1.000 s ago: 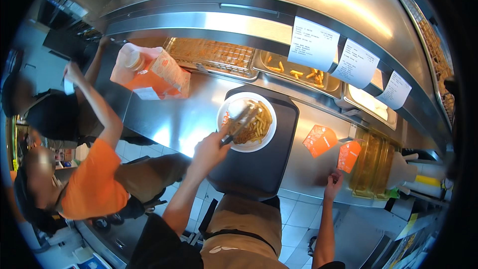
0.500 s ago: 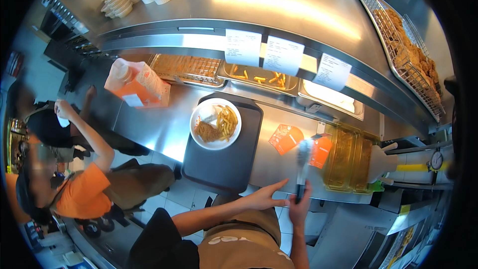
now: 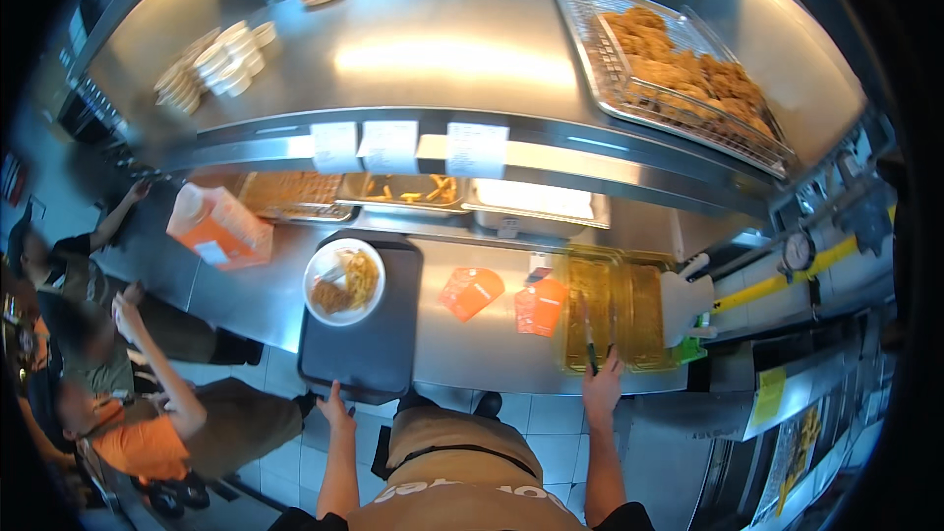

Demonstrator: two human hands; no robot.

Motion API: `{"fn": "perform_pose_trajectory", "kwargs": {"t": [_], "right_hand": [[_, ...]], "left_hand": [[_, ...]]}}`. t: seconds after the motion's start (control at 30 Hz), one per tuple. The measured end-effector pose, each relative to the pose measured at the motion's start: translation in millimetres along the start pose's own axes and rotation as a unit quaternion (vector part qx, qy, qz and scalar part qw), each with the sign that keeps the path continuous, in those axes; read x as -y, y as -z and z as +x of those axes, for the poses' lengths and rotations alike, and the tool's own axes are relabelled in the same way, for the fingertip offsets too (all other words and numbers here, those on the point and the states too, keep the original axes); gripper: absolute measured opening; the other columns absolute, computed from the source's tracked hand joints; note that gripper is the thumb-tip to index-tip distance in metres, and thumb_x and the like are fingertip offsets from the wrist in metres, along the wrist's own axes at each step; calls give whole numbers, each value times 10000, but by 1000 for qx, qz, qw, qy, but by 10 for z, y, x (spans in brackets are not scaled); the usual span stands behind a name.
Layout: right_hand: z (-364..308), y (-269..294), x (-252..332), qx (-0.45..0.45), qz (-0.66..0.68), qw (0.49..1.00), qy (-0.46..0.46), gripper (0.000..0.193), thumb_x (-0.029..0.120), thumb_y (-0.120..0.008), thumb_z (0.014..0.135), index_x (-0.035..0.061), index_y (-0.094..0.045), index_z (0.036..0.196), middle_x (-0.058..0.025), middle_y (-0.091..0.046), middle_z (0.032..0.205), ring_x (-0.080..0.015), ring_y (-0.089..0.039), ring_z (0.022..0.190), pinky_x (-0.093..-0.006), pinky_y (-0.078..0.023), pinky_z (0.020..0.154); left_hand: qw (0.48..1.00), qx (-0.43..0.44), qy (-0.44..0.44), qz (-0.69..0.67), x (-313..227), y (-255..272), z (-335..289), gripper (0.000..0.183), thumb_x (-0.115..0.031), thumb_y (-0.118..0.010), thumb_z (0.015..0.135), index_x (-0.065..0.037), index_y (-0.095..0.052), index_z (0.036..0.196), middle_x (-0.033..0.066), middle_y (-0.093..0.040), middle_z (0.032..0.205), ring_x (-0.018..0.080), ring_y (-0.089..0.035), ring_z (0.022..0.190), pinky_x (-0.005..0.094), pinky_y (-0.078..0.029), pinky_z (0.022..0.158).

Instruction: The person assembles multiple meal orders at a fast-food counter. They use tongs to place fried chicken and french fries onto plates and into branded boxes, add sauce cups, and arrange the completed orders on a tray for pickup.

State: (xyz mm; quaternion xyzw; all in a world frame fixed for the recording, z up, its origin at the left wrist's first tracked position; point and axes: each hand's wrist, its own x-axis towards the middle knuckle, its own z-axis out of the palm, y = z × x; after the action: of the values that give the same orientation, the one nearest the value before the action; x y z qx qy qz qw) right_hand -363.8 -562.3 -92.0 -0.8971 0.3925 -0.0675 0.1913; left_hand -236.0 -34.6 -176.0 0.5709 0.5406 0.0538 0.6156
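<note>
At four o'clock, the right hand (image 3: 603,385) pinches the tongs (image 3: 589,336) over the amber bin (image 3: 597,275), apparently setting them down; the next move would call for loosening those fingers. At seven, the left hand (image 3: 338,411) has fingers spread near the tray (image 3: 356,359), which bears the filled plate (image 3: 351,320) at eight.

Plate (image 3: 319,259) is sitting on tray (image 3: 359,359), far half; tray is lying on tabletop (image 3: 472,359). Bag (image 3: 228,226) is standing left of tray, two cartons (image 3: 470,295) are lying right, bins (image 3: 644,315) are sitting right of cartons. Fries pan (image 3: 405,205) is sitting behind tray. On shelf (image 3: 442,59) above, cups (image 3: 231,61) are sitting left, wire rack (image 3: 588,54) is holding chicken (image 3: 669,74) right.
</note>
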Motion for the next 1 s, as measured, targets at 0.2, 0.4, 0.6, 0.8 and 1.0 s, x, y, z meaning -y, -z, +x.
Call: {"fn": "perform_pose_trajectory", "kwargs": {"t": [0.2,0.4,0.6,0.8,1.0], "right_hand": [[113,-94,108,31,-25,999,-15,777,206,-686,873,60,-272,1514,-284,-477,1349,-463,-575,1115,-507,-513,891],[333,-114,295,-175,-139,973,52,594,243,-753,791,38,-524,1299,-179,-592,1123,-343,-577,1025,-438,-477,856],[-5,-71,1119,-195,70,927,313,600,404,-763,761,163,-615,1289,-141,-630,1061,-336,-606,938,-509,-489,810],[-666,-401,2462,78,224,921,310,328,59,-672,728,36,-627,1052,-144,-606,945,-281,-605,754,-391,-506,673],[-1250,-878,2951,43,229,935,269,303,131,-704,780,96,-660,1078,-109,-633,893,-247,-600,653,-362,-503,601]], "left_hand": [[997,65,-22,-34,-30,-14,409,472,41,-655,781,-109,-462,1185,61,-596,981,208,-582,723,349,-434,501],[925,194,-23,325,-536,317,131,299,-265,-713,885,-50,-607,1064,114,-680,935,261,-694,809,416,-574,638],[817,192,-434,327,-2660,136,-412,283,-295,-699,912,-21,-693,983,36,-652,682,99,-603,588,289,-472,550],[665,162,-724,87,-5321,-1405,-691,313,-211,-758,817,-38,-604,1028,78,-651,874,186,-621,784,311,-497,726],[533,96,-784,304,-7193,-2778,-636,640,-390,-776,702,-99,-595,1243,145,-645,1216,364,-549,1158,460,-473,972]]}}
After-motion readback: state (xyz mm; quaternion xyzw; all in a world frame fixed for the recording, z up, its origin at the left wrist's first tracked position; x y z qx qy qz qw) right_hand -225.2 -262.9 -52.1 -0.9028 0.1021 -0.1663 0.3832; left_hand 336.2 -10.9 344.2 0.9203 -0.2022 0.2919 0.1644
